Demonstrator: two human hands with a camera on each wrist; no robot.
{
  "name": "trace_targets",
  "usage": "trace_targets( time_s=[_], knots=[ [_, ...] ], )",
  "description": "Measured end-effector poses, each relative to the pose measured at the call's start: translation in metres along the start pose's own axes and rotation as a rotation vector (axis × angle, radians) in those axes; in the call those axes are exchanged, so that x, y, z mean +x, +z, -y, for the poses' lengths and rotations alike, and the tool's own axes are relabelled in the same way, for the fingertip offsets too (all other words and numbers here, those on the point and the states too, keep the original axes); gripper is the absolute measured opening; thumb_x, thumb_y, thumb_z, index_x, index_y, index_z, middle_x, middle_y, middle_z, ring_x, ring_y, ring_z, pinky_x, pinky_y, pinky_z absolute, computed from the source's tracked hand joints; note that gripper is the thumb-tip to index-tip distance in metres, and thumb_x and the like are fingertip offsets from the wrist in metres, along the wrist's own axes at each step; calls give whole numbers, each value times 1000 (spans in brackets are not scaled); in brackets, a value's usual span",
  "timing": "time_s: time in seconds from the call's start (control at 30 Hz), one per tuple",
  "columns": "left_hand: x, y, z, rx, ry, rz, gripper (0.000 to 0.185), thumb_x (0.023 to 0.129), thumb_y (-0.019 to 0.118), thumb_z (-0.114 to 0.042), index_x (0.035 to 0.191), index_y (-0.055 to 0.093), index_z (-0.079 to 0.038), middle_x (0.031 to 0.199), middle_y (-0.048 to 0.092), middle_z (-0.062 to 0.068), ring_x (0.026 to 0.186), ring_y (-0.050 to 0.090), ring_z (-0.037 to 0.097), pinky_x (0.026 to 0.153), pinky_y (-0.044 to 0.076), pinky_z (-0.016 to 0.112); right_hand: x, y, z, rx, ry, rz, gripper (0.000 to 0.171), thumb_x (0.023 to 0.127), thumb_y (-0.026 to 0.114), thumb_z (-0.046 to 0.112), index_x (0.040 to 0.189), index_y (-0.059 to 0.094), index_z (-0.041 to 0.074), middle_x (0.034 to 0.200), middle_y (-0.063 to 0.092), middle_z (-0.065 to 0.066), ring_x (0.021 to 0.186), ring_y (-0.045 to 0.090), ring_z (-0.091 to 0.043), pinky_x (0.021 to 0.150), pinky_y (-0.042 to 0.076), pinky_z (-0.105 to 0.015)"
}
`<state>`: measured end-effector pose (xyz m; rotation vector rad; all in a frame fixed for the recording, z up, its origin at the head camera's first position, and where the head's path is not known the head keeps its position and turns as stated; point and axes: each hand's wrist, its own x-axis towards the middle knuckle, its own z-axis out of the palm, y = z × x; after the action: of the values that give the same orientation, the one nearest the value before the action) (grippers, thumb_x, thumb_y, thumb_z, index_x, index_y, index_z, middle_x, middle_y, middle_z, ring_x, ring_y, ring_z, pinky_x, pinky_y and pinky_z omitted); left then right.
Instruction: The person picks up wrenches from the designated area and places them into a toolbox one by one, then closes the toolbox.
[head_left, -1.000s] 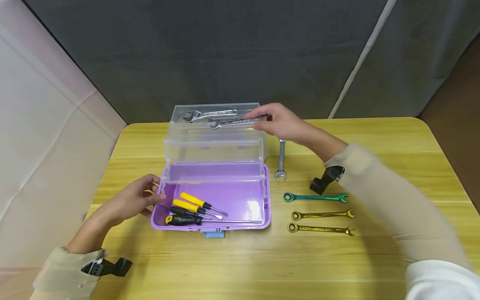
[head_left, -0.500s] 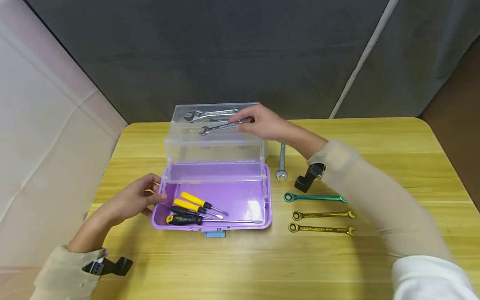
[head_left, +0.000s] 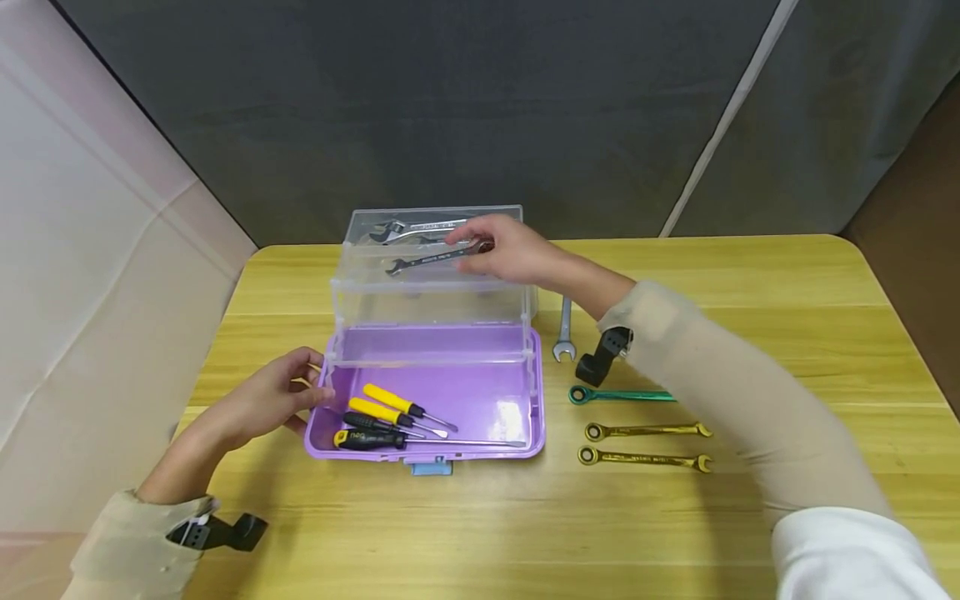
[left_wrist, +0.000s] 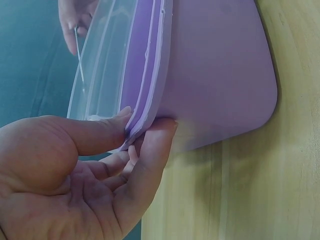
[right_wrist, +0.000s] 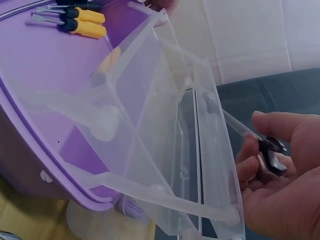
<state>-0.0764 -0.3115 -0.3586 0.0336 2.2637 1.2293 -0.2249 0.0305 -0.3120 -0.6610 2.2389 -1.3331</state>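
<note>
A purple toolbox (head_left: 517,400) stands open on the yellow table, its clear tiered trays (head_left: 427,292) swung up and back. My right hand (head_left: 480,250) pinches one end of a silver open-end wrench (head_left: 423,259) and holds it over the clear tray; the wrench end (right_wrist: 271,157) sits between thumb and fingers. An adjustable wrench (head_left: 408,229) lies in the rear tray. My left hand (head_left: 309,385) grips the box's left rim (left_wrist: 145,125), thumb above and finger below. Yellow and black screwdrivers (head_left: 390,417) lie in the purple base.
Right of the box lie a silver wrench (head_left: 564,329), a teal ratchet wrench (head_left: 622,395) and two gold ones (head_left: 645,431) (head_left: 645,458). A dark curtain hangs behind the table, a pale sheet on the left.
My right hand has carried the silver wrench leftward and slightly lower over the clear tray. The left hand has stayed on the rim.
</note>
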Motion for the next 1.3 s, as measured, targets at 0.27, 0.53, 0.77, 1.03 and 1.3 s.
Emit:
trace_targets(
  time_s=[0.27,0.53,0.77,1.03,1.3],
  knots=[
    [0,0,1,2,-5,2,39,101,61,-5,132,41,9,105,51,17,92,67,28,67,63,39,-1,-3,-3,135,10,0,52,99,63,2,147,44,7,109,71,-19,90,60,-27,60,42,-25],
    [0,0,1,-12,3,2,39,101,62,-5,131,41,9,105,51,18,92,68,28,68,63,40,-1,-6,-3,72,2,5,36,101,64,12,133,51,1,100,73,-13,80,64,-23,55,38,-25],
    [-1,0,1,-20,7,2,39,101,62,-5,130,41,9,105,51,18,91,68,28,68,63,40,0,-4,-1,-173,-45,-86,31,91,79,17,119,70,6,85,63,-8,76,57,-22,67,47,-28],
    [-2,1,0,-21,4,1,39,101,62,-5,131,41,9,105,52,18,91,68,28,68,63,40,1,1,1,-231,20,-112,36,92,75,7,125,62,2,89,63,-8,80,56,-20,70,45,-27],
    [-1,3,-1,-19,-2,-1,39,101,62,-5,131,41,9,105,52,18,91,68,28,68,63,40,1,6,1,-303,40,-154,27,91,78,9,114,66,2,90,64,-8,84,58,-20,78,49,-29]
  ],
)
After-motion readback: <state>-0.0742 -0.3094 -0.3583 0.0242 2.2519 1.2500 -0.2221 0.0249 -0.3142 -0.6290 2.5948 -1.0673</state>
